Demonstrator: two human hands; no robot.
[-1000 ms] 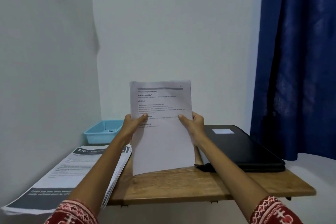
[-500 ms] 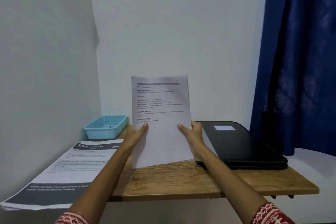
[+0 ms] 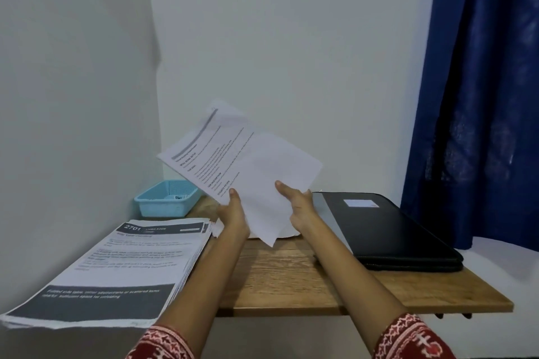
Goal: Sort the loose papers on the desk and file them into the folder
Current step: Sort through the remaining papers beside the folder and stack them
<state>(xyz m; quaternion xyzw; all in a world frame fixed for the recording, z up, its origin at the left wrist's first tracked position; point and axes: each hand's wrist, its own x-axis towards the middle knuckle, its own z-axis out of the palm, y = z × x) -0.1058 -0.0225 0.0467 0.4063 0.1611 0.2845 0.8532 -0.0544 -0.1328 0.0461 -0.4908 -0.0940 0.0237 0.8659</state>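
Both arms outstretched, left hand [image 3: 233, 213] and right hand [image 3: 296, 201] grip tilted papers [image 3: 245, 166] (above the desk [image 3: 291, 277]).

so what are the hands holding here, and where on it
Both hands hold a white printed paper sheet, tilted in the air: left hand at its lower edge, right hand along its right side.

Home study corner, small wooden desk [image 3: 291, 277], blue curtain [image 3: 481, 96], paper stack [image 3: 116, 265]
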